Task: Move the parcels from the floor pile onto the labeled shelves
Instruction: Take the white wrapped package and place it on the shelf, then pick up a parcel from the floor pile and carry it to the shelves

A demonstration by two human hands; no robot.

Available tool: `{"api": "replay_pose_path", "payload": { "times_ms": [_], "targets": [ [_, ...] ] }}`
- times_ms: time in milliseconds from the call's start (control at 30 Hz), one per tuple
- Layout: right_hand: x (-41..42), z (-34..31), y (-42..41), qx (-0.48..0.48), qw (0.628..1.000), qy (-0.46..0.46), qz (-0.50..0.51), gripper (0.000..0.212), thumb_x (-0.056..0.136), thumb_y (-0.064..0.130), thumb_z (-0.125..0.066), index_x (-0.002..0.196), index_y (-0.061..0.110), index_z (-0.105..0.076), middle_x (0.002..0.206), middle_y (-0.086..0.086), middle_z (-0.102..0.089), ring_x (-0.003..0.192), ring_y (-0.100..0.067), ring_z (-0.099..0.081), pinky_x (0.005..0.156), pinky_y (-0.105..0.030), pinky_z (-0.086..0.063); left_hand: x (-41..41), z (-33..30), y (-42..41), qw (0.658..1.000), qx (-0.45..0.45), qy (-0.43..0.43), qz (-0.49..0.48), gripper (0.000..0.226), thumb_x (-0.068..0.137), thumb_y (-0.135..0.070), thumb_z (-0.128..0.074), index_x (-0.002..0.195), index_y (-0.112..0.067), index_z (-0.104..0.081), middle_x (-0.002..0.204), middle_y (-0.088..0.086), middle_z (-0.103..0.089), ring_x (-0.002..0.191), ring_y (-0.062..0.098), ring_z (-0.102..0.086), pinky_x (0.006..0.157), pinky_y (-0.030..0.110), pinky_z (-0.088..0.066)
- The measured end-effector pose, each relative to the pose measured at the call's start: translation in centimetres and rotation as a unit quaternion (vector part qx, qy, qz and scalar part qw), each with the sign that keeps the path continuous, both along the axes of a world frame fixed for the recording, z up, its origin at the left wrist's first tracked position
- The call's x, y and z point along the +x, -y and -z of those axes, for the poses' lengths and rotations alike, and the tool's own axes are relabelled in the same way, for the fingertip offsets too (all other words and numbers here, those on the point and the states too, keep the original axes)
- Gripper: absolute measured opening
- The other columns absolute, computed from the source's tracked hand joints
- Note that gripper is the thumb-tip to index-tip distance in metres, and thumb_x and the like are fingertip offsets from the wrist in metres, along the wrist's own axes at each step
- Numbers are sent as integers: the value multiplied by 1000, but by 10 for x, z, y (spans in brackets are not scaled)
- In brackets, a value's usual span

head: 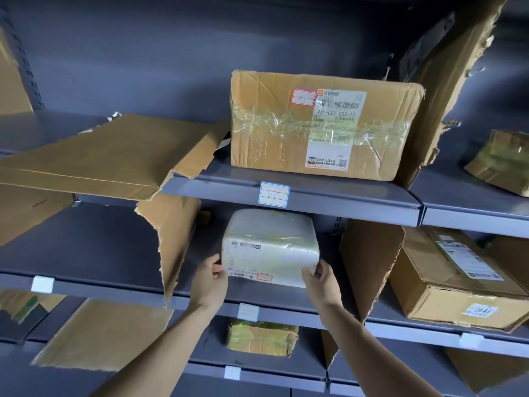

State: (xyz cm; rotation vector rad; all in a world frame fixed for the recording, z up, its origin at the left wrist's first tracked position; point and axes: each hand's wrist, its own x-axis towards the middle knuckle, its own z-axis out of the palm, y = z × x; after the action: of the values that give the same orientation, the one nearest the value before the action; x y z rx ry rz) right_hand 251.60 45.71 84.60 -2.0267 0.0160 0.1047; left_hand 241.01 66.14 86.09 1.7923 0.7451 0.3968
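We see two bare hands on one parcel: the left hand (pixel 210 277) grips its near left corner, the right hand (pixel 322 277) pinches its near right corner. This white plastic-wrapped rectangular parcel (pixel 270 247) sits on the grey metal middle shelf (pixel 200 306), between two torn upright cardboard dividers. It is glossy, round-edged, with a printed shipping label and a small red-bordered sticker facing us. We count four other parcels: one large taped brown carton (pixel 323 124) above, two at right, one small below.
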Motion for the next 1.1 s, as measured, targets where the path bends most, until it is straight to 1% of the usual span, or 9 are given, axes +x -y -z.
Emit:
{"api": "replay_pose_path", "payload": {
  "times_ms": [133, 233, 333, 533, 733, 867, 967, 1033, 1100],
  "targets": [
    [-33, 3, -5, -8, 1000, -12, -1, 24, 97, 32, -55, 116, 18, -59, 103, -1, -64, 84, -21, -58, 66, -31, -42, -25, 11, 5, 998, -53, -11, 12, 26, 96, -7, -50, 116, -19, -62, 113, 6, -67, 97, 22, -67, 94, 41, -53],
    [-52, 2, -9, -8, 1000, -18, 2, 31, 95, 34, -54, 122, 18, -58, 108, -2, -67, 83, -21, -57, 62, -30, -40, -44, 9, 10, 996, -69, -8, 54, 22, 97, -9, -53, 112, -21, -63, 107, 2, -68, 85, 14, -69, 92, 39, -55],
    [-73, -9, -4, -15, 1000, -15, 1, 47, 92, 38, -53, 131, 12, -55, 112, 2, -62, 92, -23, -56, 76, -29, -40, -57, -1, 17, 994, -70, 8, 87, 20, 98, -11, -54, 111, -23, -63, 106, 0, -68, 87, 13, -69, 93, 39, -54],
    [-131, -30, 35, -15, 1000, -25, -3, 46, 101, 28, -56, 144, 13, -50, 143, -5, -57, 128, -24, -55, 102, -32, -40, -76, -8, 54, 988, -52, 15, 141, 20, 95, -19, -57, 109, -30, -64, 111, -4, -68, 104, 17, -66, 94, 37, -54],
    [-186, -11, 127, -11, 995, -84, 60, 28, 100, 28, -57, 127, 20, -64, 117, 2, -65, 102, -16, -58, 78, -27, -46, -91, 10, 129, 972, -58, -21, 228, 25, 96, -21, -56, 119, -23, -64, 115, -4, -65, 103, 16, -63, 76, 25, -49],
    [-222, 6, 207, -14, 979, -139, 147, 7, 99, 27, -60, 102, 24, -66, 90, 4, -59, 72, -12, -51, 54, -20, -36, -99, 18, 195, 951, -57, -60, 299, 23, 94, -21, -56, 115, -26, -64, 114, 0, -66, 105, 23, -63, 95, 39, -52],
    [-251, 19, 263, -13, 970, -146, 195, 27, 100, 21, -61, 123, 9, -69, 96, -4, -62, 81, -19, -57, 73, -33, -50, -107, 25, 254, 931, -53, -82, 350, 20, 94, -19, -55, 110, -27, -64, 103, -1, -69, 99, 25, -66, 95, 44, -54],
    [-274, 27, 301, 10, 962, -152, 228, 32, 98, 23, -63, 126, 10, -69, 103, -3, -64, 91, -20, -59, 86, -40, -53, -118, 24, 299, 917, -54, -95, 383, 19, 94, -17, -54, 108, -26, -64, 91, -3, -67, 91, 23, -67, 91, 44, -56],
    [-300, 34, 341, 36, 950, -165, 261, 30, 96, 23, -64, 124, 10, -69, 100, -1, -65, 82, -18, -57, 78, -35, -52, -129, 28, 346, 902, -69, -108, 412, 20, 94, -13, -53, 107, -22, -64, 85, -2, -64, 83, 23, -63, 77, 37, -55]
  ]
}}
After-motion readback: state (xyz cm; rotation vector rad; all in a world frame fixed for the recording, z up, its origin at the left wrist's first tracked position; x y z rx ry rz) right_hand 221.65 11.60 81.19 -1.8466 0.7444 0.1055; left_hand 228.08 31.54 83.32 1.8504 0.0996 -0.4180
